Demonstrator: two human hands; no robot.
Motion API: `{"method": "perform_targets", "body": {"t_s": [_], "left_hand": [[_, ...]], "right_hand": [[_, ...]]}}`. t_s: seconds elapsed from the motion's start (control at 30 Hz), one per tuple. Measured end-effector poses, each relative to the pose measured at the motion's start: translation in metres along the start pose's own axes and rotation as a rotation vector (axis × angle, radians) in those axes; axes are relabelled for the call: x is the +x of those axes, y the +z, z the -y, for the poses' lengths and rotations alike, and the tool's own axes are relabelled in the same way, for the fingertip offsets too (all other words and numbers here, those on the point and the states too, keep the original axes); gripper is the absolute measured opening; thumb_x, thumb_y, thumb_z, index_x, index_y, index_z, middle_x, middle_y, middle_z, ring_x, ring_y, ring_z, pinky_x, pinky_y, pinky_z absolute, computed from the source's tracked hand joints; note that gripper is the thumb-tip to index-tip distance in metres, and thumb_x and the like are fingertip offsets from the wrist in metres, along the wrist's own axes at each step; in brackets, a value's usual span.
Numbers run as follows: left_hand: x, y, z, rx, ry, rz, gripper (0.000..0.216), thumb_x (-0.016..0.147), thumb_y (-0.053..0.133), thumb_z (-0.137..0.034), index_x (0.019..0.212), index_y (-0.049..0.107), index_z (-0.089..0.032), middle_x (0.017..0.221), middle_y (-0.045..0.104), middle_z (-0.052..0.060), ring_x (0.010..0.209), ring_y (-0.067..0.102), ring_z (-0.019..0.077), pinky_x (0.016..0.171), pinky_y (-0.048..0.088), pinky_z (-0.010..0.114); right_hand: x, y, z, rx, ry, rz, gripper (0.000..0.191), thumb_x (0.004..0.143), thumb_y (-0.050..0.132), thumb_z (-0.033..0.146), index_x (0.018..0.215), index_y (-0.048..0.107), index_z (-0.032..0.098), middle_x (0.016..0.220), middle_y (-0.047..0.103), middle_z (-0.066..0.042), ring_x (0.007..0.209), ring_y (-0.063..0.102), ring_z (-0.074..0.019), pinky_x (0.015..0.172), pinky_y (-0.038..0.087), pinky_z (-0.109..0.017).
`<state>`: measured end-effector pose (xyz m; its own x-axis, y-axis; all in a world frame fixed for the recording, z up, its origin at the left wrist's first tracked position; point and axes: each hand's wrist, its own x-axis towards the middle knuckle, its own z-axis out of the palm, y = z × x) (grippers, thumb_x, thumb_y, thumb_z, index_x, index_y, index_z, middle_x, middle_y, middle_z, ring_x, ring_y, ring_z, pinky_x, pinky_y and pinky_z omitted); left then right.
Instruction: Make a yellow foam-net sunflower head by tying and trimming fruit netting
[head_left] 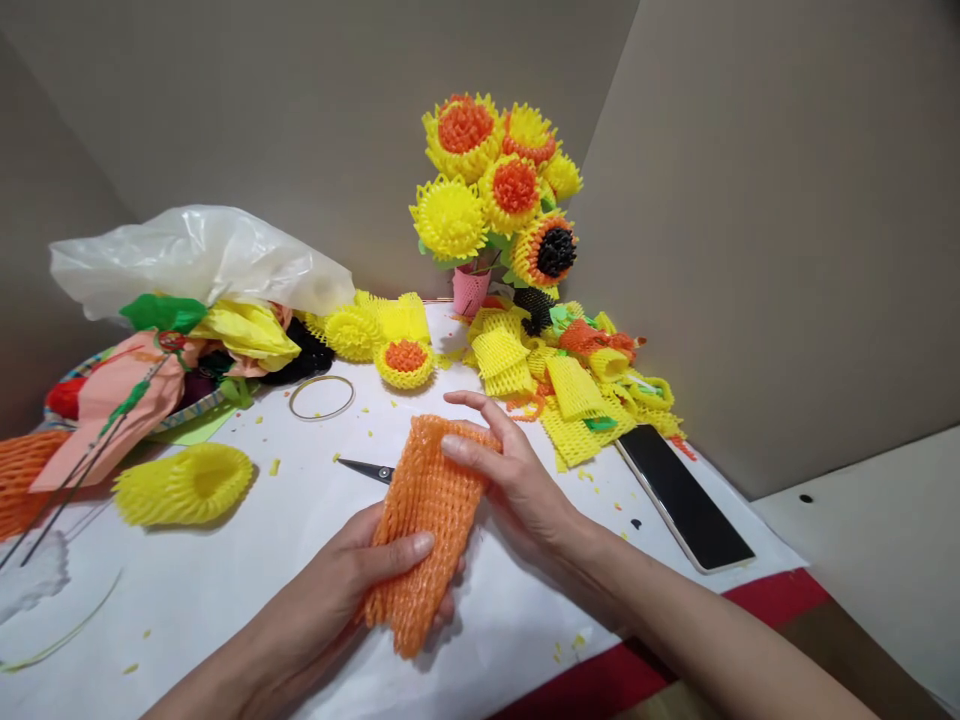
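An orange foam net sleeve [427,510] lies flattened over the white table sheet [247,560]. My left hand [352,580] grips its near end, thumb on top and fingers wrapped beneath. My right hand [510,470] pinches the sleeve's far right edge with its fingertips. Black scissors [366,468] lie just behind the sleeve, partly hidden by it.
A bouquet of foam-net flowers [499,190] stands in a pink cup [470,290] at the back. Yellow net pieces [570,390] are heaped at the right, next to a phone [682,495]. A yellow sleeve [184,485], a ring [321,397] and a basket [112,400] under a plastic bag [195,255] are at the left.
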<state>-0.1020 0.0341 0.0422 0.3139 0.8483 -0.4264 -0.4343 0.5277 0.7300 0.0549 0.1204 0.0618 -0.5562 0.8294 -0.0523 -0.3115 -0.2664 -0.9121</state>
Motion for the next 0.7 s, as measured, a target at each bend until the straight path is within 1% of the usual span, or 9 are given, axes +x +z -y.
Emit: {"method": "perform_targets", "body": {"t_s": [0.1,0.2,0.3,0.37,0.4,0.47,0.53,0.63,0.7], "left_hand": [[0.000,0.006,0.003,0.012,0.008,-0.047,0.022,0.081,0.074,-0.032,0.088,0.064,-0.014,0.072,0.067,0.004,0.054,0.059,0.0137,0.051,0.046,0.024],[0.001,0.012,0.006,0.144,0.114,-0.092,0.029,0.077,0.077,-0.041,0.086,0.063,-0.017,0.065,0.059,-0.002,0.053,0.052,0.0120,0.049,0.039,0.022],[0.002,0.016,0.009,0.400,0.346,-0.160,0.047,0.069,0.084,-0.038,0.106,0.063,-0.019,0.096,0.068,0.004,0.087,0.062,0.0225,0.075,0.048,0.029],[0.002,0.014,0.010,0.519,0.424,-0.218,0.054,0.070,0.083,-0.032,0.117,0.059,-0.020,0.120,0.064,0.007,0.112,0.057,0.0282,0.094,0.044,0.033],[0.002,0.013,0.010,0.540,0.409,-0.224,0.051,0.073,0.080,-0.033,0.117,0.059,-0.020,0.115,0.064,0.007,0.108,0.059,0.0274,0.089,0.046,0.032],[0.001,0.010,0.010,0.471,0.315,-0.161,0.037,0.079,0.076,-0.039,0.106,0.058,-0.021,0.081,0.062,0.000,0.070,0.059,0.0183,0.061,0.045,0.026],[-0.001,0.007,0.010,0.313,0.216,-0.033,0.031,0.081,0.072,-0.044,0.092,0.055,-0.021,0.058,0.046,-0.007,0.045,0.037,0.0089,0.043,0.028,0.019],[-0.002,0.008,0.011,0.190,0.185,0.082,0.034,0.079,0.070,-0.049,0.080,0.052,-0.019,0.051,0.043,-0.007,0.039,0.029,0.0056,0.038,0.023,0.018],[-0.002,0.011,0.014,0.209,0.178,0.104,0.037,0.078,0.069,-0.052,0.074,0.055,-0.017,0.050,0.047,-0.004,0.037,0.032,0.0061,0.036,0.024,0.019]], "right_hand": [[-0.003,0.010,-0.007,0.167,0.009,0.057,0.055,0.078,0.074,0.022,0.126,0.048,0.029,0.108,0.071,-0.004,0.096,0.069,-0.0213,0.090,0.053,-0.038],[-0.003,0.023,-0.012,0.286,-0.025,0.030,0.043,0.074,0.063,0.012,0.112,0.049,0.027,0.107,0.071,-0.003,0.095,0.071,-0.0216,0.085,0.054,-0.037],[-0.003,0.033,-0.011,0.297,-0.048,-0.074,0.040,0.069,0.055,0.008,0.104,0.050,0.025,0.096,0.070,0.000,0.078,0.067,-0.0155,0.072,0.053,-0.029],[-0.005,0.037,-0.007,0.283,-0.037,-0.106,0.041,0.070,0.057,0.008,0.106,0.052,0.025,0.092,0.067,0.002,0.071,0.062,-0.0115,0.070,0.050,-0.025],[-0.007,0.037,-0.003,0.273,-0.029,-0.093,0.041,0.072,0.060,0.009,0.109,0.053,0.025,0.093,0.066,0.002,0.071,0.060,-0.0105,0.070,0.049,-0.023],[-0.013,0.035,0.004,0.247,-0.013,-0.017,0.047,0.076,0.069,0.016,0.120,0.054,0.027,0.102,0.065,0.001,0.079,0.062,-0.0110,0.073,0.049,-0.023],[-0.021,0.029,0.008,0.245,-0.008,0.074,0.067,0.076,0.077,0.024,0.136,0.047,0.029,0.118,0.064,-0.003,0.097,0.065,-0.0158,0.083,0.050,-0.027],[-0.033,0.022,0.007,0.259,-0.005,0.133,0.091,0.075,0.081,0.027,0.150,0.030,0.029,0.133,0.062,-0.007,0.123,0.059,-0.0231,0.102,0.046,-0.038],[-0.037,0.020,0.001,0.174,0.014,0.131,0.080,0.076,0.082,0.028,0.145,0.041,0.027,0.133,0.063,-0.008,0.128,0.056,-0.0237,0.105,0.045,-0.038]]}}
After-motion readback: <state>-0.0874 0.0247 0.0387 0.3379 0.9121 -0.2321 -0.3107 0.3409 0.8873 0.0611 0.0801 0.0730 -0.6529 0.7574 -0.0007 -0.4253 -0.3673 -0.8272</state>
